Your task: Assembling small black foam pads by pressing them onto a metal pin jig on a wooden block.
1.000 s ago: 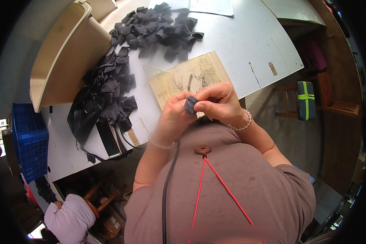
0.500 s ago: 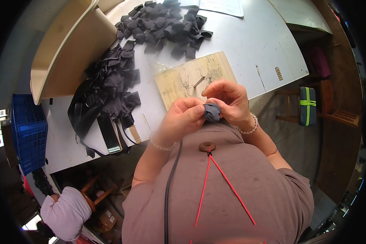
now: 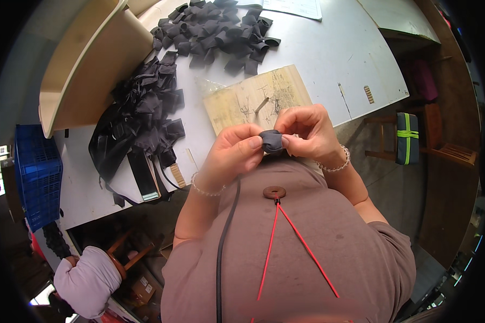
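Observation:
A small dark grey fabric piece (image 3: 272, 141) is stretched between my two hands, just in front of my body. Its left edge is pinched between the thumb and index finger of my left hand (image 3: 236, 151). My right hand (image 3: 311, 134) grips the opposite edge the same way, its other fingers curled. Beyond my hands lies a worn wooden board (image 3: 226, 110) with a metal post (image 3: 262, 105) standing up from it. Farther off on the table is a loose heap of folded dark grey fabric pieces (image 3: 210, 32).
At the left are a pile of black fabric strips (image 3: 151, 107) and a curved beige panel (image 3: 86, 64). A blue crate (image 3: 37, 177) stands beyond the white table (image 3: 355, 59). Papers (image 3: 296, 7) lie at the far edge. Another person (image 3: 89, 280) sits lower left; a wooden chair (image 3: 382, 137) stands right.
The fabric piece has gone from a bunched shape to a flatter, wider one. My right hand's raised fingers have come down and now pinch its right edge.

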